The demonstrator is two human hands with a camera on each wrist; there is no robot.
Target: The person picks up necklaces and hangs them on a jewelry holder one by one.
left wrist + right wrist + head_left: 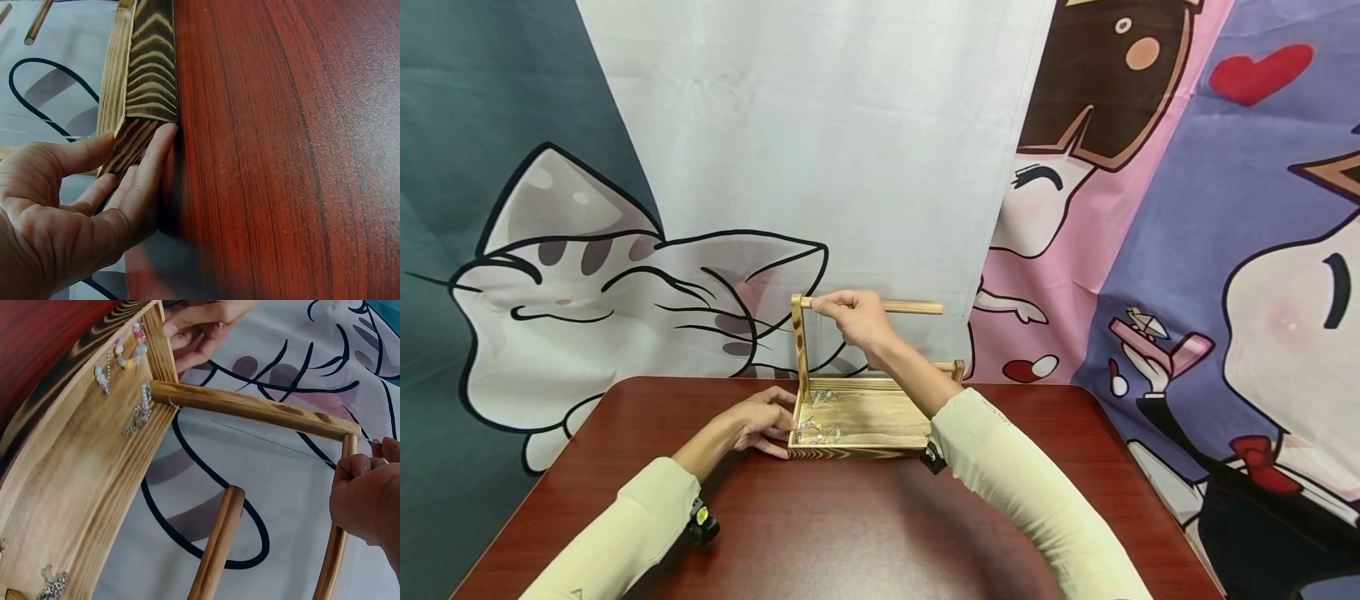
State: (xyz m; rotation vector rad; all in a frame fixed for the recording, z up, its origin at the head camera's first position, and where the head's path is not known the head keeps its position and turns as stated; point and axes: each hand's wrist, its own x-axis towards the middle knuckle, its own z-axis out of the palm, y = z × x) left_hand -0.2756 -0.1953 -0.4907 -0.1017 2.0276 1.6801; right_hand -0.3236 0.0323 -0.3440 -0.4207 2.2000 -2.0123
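Note:
A wooden jewelry stand (880, 417) has a shallow tray, an upright post (800, 346) at its left end and a top bar (917, 307). My right hand (856, 318) is at the top bar close to the post, its thumb and fingertips pinching a thin strand (269, 439), which stretches beside the post in the right wrist view. Against the tray's left end rests my left hand (760, 422), fingers spread along the outer wall (134, 144). Beaded jewelry (137, 350) and a silver chain (142, 407) lie inside the tray near that end.
A lower, shorter bar (219, 544) stands at the tray's other end, with another silver chain (53, 587) near it. The stand sits toward the back of a dark red table (850, 533). Behind hangs a printed cartoon cloth (850, 150).

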